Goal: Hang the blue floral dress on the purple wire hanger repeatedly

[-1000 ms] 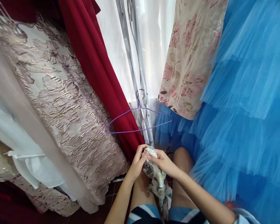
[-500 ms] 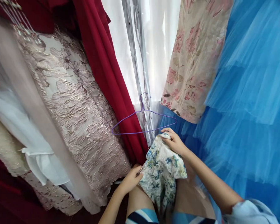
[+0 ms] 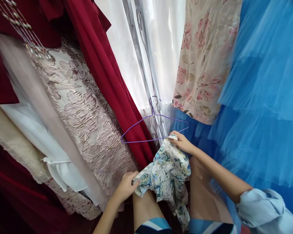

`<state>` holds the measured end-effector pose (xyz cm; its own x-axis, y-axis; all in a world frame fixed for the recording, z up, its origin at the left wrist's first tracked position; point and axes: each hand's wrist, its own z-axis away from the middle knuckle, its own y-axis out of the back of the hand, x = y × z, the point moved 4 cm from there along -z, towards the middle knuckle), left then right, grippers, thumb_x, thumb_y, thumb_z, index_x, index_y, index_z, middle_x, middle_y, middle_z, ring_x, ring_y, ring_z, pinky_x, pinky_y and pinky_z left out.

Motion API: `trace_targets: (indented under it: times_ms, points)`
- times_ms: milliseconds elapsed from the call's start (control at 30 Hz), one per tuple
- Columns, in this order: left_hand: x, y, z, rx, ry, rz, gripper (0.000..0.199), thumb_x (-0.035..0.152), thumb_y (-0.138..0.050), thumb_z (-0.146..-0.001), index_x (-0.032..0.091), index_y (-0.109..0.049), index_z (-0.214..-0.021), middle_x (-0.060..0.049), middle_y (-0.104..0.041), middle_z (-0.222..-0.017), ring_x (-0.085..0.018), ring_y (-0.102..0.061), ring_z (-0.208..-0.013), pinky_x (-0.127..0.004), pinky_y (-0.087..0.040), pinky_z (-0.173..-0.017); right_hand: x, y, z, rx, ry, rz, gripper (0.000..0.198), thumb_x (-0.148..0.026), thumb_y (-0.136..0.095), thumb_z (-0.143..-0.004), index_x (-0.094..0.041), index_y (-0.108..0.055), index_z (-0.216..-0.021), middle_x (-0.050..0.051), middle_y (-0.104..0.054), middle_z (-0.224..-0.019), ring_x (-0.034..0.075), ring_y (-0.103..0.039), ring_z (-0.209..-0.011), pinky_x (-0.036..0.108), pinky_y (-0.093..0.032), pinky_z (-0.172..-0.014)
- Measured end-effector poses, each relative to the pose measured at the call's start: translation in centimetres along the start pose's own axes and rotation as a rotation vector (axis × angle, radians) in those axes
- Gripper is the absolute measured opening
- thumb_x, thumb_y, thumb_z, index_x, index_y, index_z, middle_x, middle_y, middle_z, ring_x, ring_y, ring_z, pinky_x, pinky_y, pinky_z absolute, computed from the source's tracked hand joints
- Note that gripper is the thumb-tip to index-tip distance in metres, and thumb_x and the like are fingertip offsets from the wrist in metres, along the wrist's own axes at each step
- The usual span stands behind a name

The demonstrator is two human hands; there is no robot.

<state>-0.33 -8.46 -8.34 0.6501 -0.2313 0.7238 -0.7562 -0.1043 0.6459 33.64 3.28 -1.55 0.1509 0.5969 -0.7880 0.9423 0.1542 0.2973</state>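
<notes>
Nearest the camera: bare knees and the striped hem of blue shorts [image 3: 156,226] at the bottom edge; a light blue rolled sleeve [image 3: 266,208] on the right forearm at the lower right. Over the knees hangs a small floral garment [image 3: 169,172], white ground with blue and green flowers, stretched between both hands and drooping toward the shorts; left hand [image 3: 125,188] pinches its lower left corner, fingers closed on the cloth; right hand [image 3: 182,142] pinches its upper edge, fingers pressed together on the fabric, raised higher than the left. The garment's top edge sits just beside the lower bar of a purple wire hanger [image 3: 153,128]; whether cloth and wire touch cannot be told. The hanger is bare and hooks onto a grey metal frame [image 3: 146,68] that runs up toward the top edge, centre. Left of the frame: a dark red drape [image 3: 104,68]; further left a pink-beige embossed floral dress [image 3: 83,117] with beaded strands [image 3: 21,22] at its top; white fabric [image 3: 44,136] and a cream sparkly cloth [image 3: 17,146] toward the left edge. Right of the frame: a cream dress with pink roses [image 3: 202,58]; beyond it, tiers of bright blue tulle [image 3: 258,107] filling the right side. Farthest: a white sheer curtain [image 3: 166,42] behind the frame, brightly lit.
</notes>
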Motion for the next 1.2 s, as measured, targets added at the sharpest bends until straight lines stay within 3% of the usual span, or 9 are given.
trace_targets:
  times_ms: [167, 300, 400, 567, 800, 867, 967, 1033, 1200]
  points:
    - [0.7, 7.2, -4.1, 0.085, -0.147, -0.293, 0.017, 0.025, -0.057, -0.070, 0.026, -0.072, -0.080, -0.008, -0.072, -0.093, -0.033, -0.059, -0.101, -0.053, -0.027, -0.112, -0.6, 0.1, 0.4, 0.001, -0.032, -0.018, 0.021, -0.036, -0.060, -0.088, -0.018, -0.060, -0.077, 0.000, -0.055, -0.083, 0.016, -0.053, -0.074, 0.027, -0.041, -0.071]
    - [3.9, 12.3, -7.2, 0.173, -0.260, -0.407, 0.018, 0.022, -0.051, -0.071, 0.024, -0.067, -0.078, -0.010, -0.070, -0.094, -0.032, -0.059, -0.100, -0.047, -0.037, -0.105, -1.1, -0.5, 0.5, 0.011, -0.050, -0.042, 0.024, -0.039, -0.059, -0.089, -0.018, -0.056, -0.076, -0.002, -0.052, -0.078, 0.015, -0.050, -0.071, 0.027, -0.039, -0.069]
    - [7.2, 14.0, -8.9, 0.222, -0.338, -0.435, 0.017, 0.021, -0.047, -0.071, 0.022, -0.063, -0.076, -0.011, -0.070, -0.099, -0.031, -0.060, -0.102, -0.041, -0.044, -0.097, -1.2, -0.7, 0.5, 0.006, -0.069, -0.070, 0.025, -0.041, -0.059, -0.089, -0.018, -0.057, -0.079, -0.001, -0.054, -0.078, 0.015, -0.050, -0.071, 0.027, -0.039, -0.068]
    - [11.6, 14.1, -10.5, 0.318, -0.411, -0.405, 0.020, 0.018, -0.041, -0.072, 0.021, -0.060, -0.078, -0.010, -0.073, -0.105, -0.028, -0.064, -0.105, -0.037, -0.047, -0.096, -1.5, -1.3, 0.9, -0.018, -0.074, -0.090, 0.027, -0.042, -0.059, -0.088, -0.017, -0.058, -0.079, -0.001, -0.055, -0.077, 0.015, -0.051, -0.070, 0.027, -0.039, -0.066]
    - [14.7, 14.1, -11.3, 0.437, -0.458, -0.344, 0.024, 0.014, -0.041, -0.073, 0.019, -0.063, -0.078, -0.007, -0.074, -0.107, -0.024, -0.067, -0.103, -0.034, -0.049, -0.093, -2.8, -3.0, 1.6, -0.035, -0.047, -0.030, 0.026, -0.036, -0.057, -0.090, -0.018, -0.055, -0.071, -0.001, -0.050, -0.078, 0.014, -0.051, -0.070, 0.026, -0.038, -0.065]
    - [15.1, 14.8, -11.0, 0.510, -0.407, -0.409, 0.027, 0.014, -0.043, -0.075, 0.020, -0.069, -0.081, -0.005, -0.075, -0.103, -0.024, -0.067, -0.099, -0.034, -0.048, -0.090, -3.3, -3.1, 1.6, -0.046, -0.051, -0.015, 0.025, -0.035, -0.058, -0.089, -0.018, -0.055, -0.071, -0.002, -0.050, -0.076, 0.015, -0.051, -0.070, 0.026, -0.038, -0.065]
    - [14.8, 16.0, -10.8, 0.617, -0.212, -0.510, 0.030, 0.016, -0.048, -0.077, 0.022, -0.076, -0.087, -0.004, -0.076, -0.096, -0.026, -0.067, -0.090, -0.035, -0.049, -0.081, -4.1, -3.3, 1.4, -0.075, -0.051, -0.001, 0.025, -0.035, -0.059, -0.089, -0.018, -0.058, -0.071, -0.001, -0.054, -0.077, 0.015, -0.052, -0.071, 0.025, -0.039, -0.067]
    - [14.9, 16.1, -11.0, 0.619, -0.170, -0.499, 0.033, 0.015, -0.049, -0.077, 0.023, -0.078, -0.090, -0.004, -0.076, -0.095, -0.026, -0.067, -0.089, -0.034, -0.049, -0.079, -4.3, -3.5, 1.2, -0.095, -0.056, 0.004, 0.022, -0.034, -0.060, -0.088, -0.018, -0.061, -0.073, -0.001, -0.059, -0.079, 0.015, -0.054, -0.073, 0.025, -0.039, -0.068]
    - [17.7, 13.2, -11.9, 0.501, -0.378, -0.437, 0.044, 0.008, -0.043, -0.078, 0.020, -0.080, -0.099, -0.005, -0.075, -0.103, -0.024, -0.067, -0.096, -0.033, -0.049, -0.089, -3.6, -4.0, 0.8, -0.113, -0.094, 0.001, 0.015, -0.029, -0.060, -0.085, -0.017, -0.063, -0.076, 0.000, -0.063, -0.076, 0.017, -0.057, -0.071, 0.025, -0.040, -0.065]
